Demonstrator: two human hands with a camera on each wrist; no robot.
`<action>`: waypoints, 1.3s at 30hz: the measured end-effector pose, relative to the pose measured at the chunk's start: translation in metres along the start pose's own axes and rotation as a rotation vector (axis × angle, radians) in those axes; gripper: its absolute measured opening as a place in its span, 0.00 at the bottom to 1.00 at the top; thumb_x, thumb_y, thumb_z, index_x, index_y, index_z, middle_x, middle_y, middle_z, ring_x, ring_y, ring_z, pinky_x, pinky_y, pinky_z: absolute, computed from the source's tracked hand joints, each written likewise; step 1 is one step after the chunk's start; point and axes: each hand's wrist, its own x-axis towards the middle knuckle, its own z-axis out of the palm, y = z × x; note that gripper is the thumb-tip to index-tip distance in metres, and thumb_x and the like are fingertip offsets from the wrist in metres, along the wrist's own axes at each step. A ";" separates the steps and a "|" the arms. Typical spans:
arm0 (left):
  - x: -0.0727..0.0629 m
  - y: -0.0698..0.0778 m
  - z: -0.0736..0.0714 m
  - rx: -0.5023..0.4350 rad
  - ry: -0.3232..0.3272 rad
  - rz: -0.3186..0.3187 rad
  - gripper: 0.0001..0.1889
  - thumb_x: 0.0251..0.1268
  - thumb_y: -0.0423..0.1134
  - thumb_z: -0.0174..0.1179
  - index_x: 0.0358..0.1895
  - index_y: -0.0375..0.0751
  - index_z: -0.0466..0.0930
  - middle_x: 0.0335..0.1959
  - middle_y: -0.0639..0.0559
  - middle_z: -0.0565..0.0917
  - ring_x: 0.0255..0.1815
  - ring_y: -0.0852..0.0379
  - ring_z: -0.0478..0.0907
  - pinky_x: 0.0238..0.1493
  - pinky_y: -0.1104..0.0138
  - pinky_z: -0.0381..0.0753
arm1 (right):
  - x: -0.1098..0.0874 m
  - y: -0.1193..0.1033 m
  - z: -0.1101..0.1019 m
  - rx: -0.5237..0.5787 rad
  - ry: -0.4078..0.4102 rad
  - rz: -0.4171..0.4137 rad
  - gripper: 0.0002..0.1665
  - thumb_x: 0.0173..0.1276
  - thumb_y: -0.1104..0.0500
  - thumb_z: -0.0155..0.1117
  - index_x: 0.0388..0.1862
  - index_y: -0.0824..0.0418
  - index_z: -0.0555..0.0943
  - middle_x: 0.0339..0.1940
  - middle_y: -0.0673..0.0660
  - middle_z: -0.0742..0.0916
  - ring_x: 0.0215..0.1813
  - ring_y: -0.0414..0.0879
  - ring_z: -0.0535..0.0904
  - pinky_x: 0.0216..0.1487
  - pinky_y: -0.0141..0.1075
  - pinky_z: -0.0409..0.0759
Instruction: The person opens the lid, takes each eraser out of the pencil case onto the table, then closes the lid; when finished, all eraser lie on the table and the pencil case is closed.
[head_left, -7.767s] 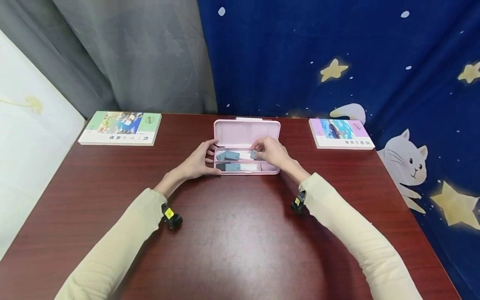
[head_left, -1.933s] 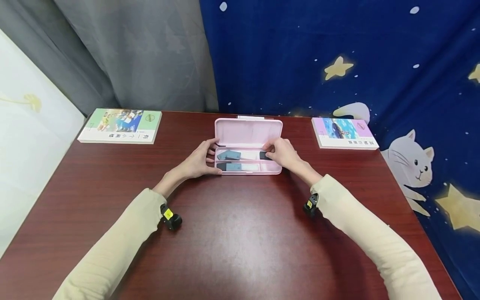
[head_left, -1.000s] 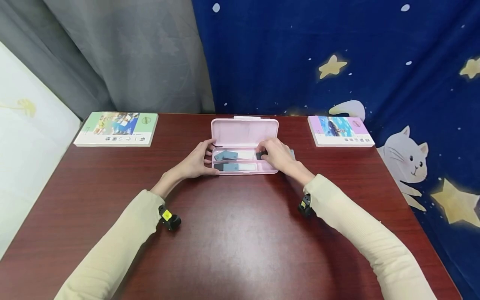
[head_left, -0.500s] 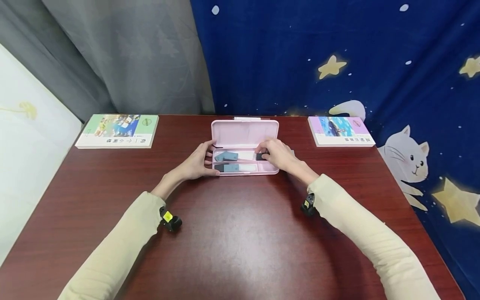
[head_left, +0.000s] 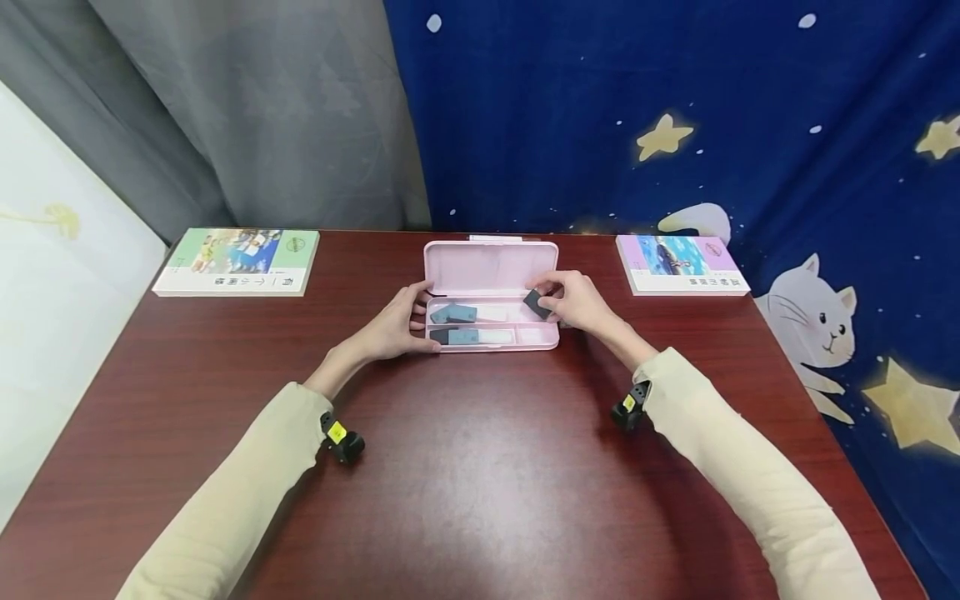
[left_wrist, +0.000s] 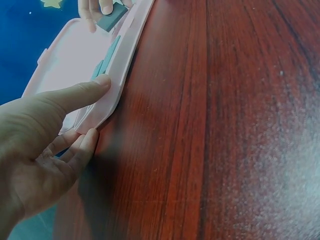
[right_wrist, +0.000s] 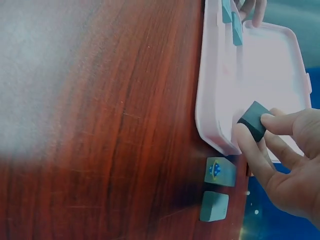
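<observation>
A pink pencil case (head_left: 480, 271) lies with its lid raised at the far middle of the table. My left hand (head_left: 393, 327) grips its left end, thumb on the front rim and fingers round the end. Between thumb and fingers, my right hand (head_left: 579, 302) pinches a dark grey eraser (right_wrist: 255, 120), tilted over the case's right end. Blue-grey erasers (head_left: 459, 313) sit in the back compartment; the front one holds a dark, a blue-grey (head_left: 463, 336) and a white piece (head_left: 495, 336). Beside the right end, two grey-green blocks (right_wrist: 219, 171) lie on the table, mostly hidden from the head view.
A green-and-white book (head_left: 240, 262) lies at the back left of the brown table (head_left: 420, 467), and a purple-and-white book (head_left: 678, 267) at the back right. Grey and blue curtains (head_left: 540, 117) hang right behind the far edge.
Earlier, my right hand held a blue-grey eraser in the back compartment, then reached in for the dark one. Within the last half second it has drawn that eraser up and rightward, tilting it. The left hand stays.
</observation>
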 end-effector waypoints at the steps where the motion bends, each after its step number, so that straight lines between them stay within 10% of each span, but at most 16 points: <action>1: 0.000 0.000 0.000 0.004 0.001 -0.001 0.52 0.45 0.22 0.73 0.71 0.21 0.45 0.60 0.23 0.60 0.59 0.31 0.64 0.57 0.47 0.74 | -0.001 0.001 0.000 0.019 0.007 0.020 0.16 0.62 0.72 0.62 0.50 0.66 0.83 0.38 0.62 0.83 0.33 0.51 0.82 0.29 0.42 0.85; 17: 0.002 -0.002 0.000 -0.016 0.004 -0.007 0.52 0.45 0.22 0.73 0.71 0.22 0.46 0.60 0.23 0.60 0.59 0.30 0.63 0.57 0.46 0.73 | -0.008 0.008 -0.007 0.445 -0.017 0.228 0.21 0.64 0.77 0.58 0.56 0.73 0.78 0.41 0.66 0.81 0.38 0.48 0.81 0.38 0.45 0.84; 39: 0.014 -0.047 0.005 0.000 0.024 0.000 0.56 0.42 0.29 0.77 0.74 0.34 0.47 0.61 0.35 0.62 0.58 0.42 0.66 0.56 0.53 0.76 | -0.027 0.032 -0.043 0.465 0.042 0.322 0.23 0.69 0.74 0.55 0.62 0.74 0.71 0.45 0.62 0.79 0.34 0.43 0.79 0.44 0.44 0.83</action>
